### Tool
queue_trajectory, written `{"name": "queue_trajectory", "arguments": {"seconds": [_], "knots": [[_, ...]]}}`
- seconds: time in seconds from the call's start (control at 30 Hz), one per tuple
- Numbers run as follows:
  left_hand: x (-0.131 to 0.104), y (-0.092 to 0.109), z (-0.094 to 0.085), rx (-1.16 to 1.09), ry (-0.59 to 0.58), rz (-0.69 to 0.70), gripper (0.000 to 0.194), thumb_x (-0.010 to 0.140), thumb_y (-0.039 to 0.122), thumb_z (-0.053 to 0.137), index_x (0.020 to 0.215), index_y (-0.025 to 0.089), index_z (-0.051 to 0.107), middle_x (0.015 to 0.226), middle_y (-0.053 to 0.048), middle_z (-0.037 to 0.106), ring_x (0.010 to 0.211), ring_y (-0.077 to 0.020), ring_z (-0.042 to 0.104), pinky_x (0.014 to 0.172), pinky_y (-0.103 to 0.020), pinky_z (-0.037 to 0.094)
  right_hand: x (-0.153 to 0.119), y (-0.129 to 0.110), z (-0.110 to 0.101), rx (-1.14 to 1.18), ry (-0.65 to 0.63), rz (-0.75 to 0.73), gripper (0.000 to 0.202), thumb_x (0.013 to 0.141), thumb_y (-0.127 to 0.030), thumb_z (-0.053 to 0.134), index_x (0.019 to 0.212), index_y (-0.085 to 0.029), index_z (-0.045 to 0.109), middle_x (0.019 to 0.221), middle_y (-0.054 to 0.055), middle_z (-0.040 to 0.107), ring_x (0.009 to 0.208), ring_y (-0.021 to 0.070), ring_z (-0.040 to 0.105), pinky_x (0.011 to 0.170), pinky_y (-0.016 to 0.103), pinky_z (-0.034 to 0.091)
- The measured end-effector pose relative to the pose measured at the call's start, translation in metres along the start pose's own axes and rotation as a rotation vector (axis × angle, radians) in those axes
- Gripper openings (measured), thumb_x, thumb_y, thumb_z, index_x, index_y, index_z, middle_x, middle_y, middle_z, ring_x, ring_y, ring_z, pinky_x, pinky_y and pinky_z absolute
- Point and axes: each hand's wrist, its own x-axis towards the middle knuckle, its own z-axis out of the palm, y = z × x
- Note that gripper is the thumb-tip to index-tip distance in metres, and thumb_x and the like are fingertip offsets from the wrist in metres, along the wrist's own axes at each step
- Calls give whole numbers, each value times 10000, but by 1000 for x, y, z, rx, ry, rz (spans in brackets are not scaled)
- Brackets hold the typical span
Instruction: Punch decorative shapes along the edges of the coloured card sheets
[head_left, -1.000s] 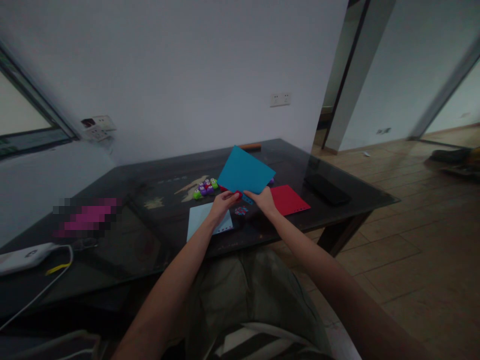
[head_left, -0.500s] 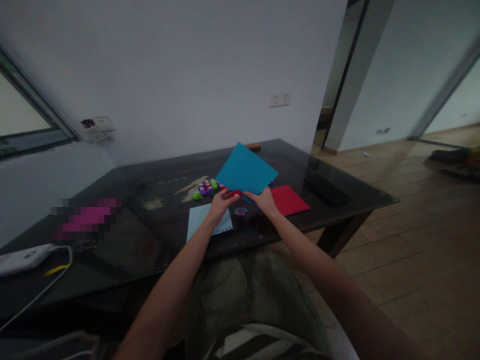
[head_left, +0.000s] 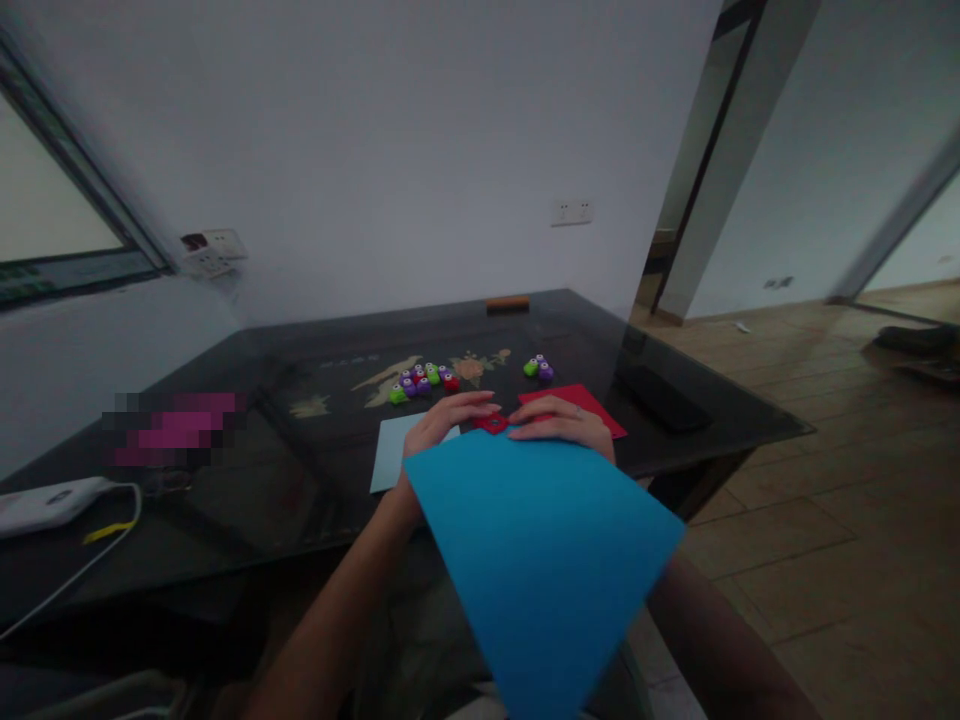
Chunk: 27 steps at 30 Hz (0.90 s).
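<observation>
A large blue sheet of paper (head_left: 547, 540) slopes from the table edge towards my body. At its far edge is a small red paper punch (head_left: 492, 424), turned with an opening facing up. My left hand (head_left: 446, 418) grips the punch and the paper's left side, fingers bent over from the left. My right hand (head_left: 566, 422) holds the sheet's far edge close to the punch, its thumb hidden underneath. Beneath my left hand lies a pale blue sheet (head_left: 391, 450). A red sheet (head_left: 589, 402) lies behind my right hand.
Several green, purple and red punches (head_left: 420, 378) stand in a cluster on the dark table (head_left: 300, 500); a small group (head_left: 538, 368) stands farther right. A black flat object (head_left: 664, 398) lies at right, a brown bar (head_left: 508, 304) at the back, a white device with a cable (head_left: 52, 505) at left.
The blue paper has swung from pointing away over the table to hanging towards my body. Both hands have turned over with it, and the punch now shows its other side.
</observation>
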Motion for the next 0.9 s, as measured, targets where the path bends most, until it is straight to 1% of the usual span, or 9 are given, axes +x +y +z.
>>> {"name": "queue_trajectory", "arguments": {"seconds": [0.03, 0.1, 0.17, 0.2, 0.27, 0.37, 0.57, 0.77, 0.9], "knots": [[-6, 10, -1, 24, -1, 77, 275, 834, 351, 562, 1068, 226, 633, 1147, -77, 637, 1086, -231, 579, 936, -412, 467, -3, -12, -3, -13, 0, -25, 280, 859, -441, 510, 988, -273, 693, 1012, 56, 664, 964, 186, 620, 868, 329, 483], [-18, 25, 0, 45, 47, 219, 282, 859, 319, 537, 1104, 194, 600, 1204, -104, 599, 1014, -208, 620, 874, -376, 516, -10, -31, -5, -12, 15, -80, 274, 886, -407, 475, 1007, -285, 688, 1011, 54, 667, 972, 190, 619, 868, 340, 490], [-28, 37, 3, 55, 85, 293, 261, 875, 281, 519, 1105, 178, 586, 1237, -117, 571, 956, -188, 646, 818, -342, 551, -16, -43, -4, -9, 17, -134, 271, 898, -380, 461, 1015, -289, 687, 1001, 50, 676, 967, 195, 624, 860, 347, 501], [-32, 42, 4, 64, 108, 315, 254, 863, 265, 542, 1098, 178, 583, 1240, -114, 565, 937, -182, 654, 790, -322, 564, -19, -47, -3, -12, 9, -154, 262, 898, -365, 466, 1020, -291, 686, 999, 47, 680, 967, 196, 626, 857, 347, 506], [-36, 51, 5, 91, 127, 338, 243, 830, 236, 594, 1068, 187, 587, 1238, -98, 564, 907, -173, 664, 745, -295, 583, -22, -52, -3, -27, -13, -181, 239, 890, -335, 492, 1028, -299, 683, 996, 40, 686, 970, 198, 628, 851, 343, 514], [-38, 60, 2, 120, 103, 365, 214, 816, 209, 612, 1029, 202, 595, 1234, -71, 572, 874, -159, 669, 708, -282, 597, -23, -55, -3, -49, -31, -204, 222, 881, -310, 514, 1029, -315, 680, 995, 27, 689, 978, 193, 628, 846, 338, 521], [-42, 69, -5, 145, 48, 376, 222, 864, 175, 535, 1073, 216, 597, 1212, -51, 589, 912, -155, 653, 754, -273, 591, -18, -60, -5, -51, -74, -283, 214, 894, -302, 499, 996, -324, 685, 966, 12, 695, 970, 162, 628, 837, 310, 517], [-43, 69, -2, 104, 66, 391, 180, 865, 205, 540, 1024, 216, 622, 1134, -43, 631, 905, -153, 654, 756, -250, 579, -24, -58, -3, -71, -29, -179, 198, 876, -402, 504, 909, -387, 700, 908, 22, 701, 943, 159, 637, 790, 300, 528], [-43, 70, -1, 78, 58, 387, 157, 857, 229, 552, 997, 223, 623, 1106, -38, 647, 883, -148, 657, 734, -238, 575, -28, -56, -3, -79, -44, -173, 200, 871, -422, 504, 902, -395, 699, 898, 27, 703, 940, 165, 637, 776, 307, 530]]}}
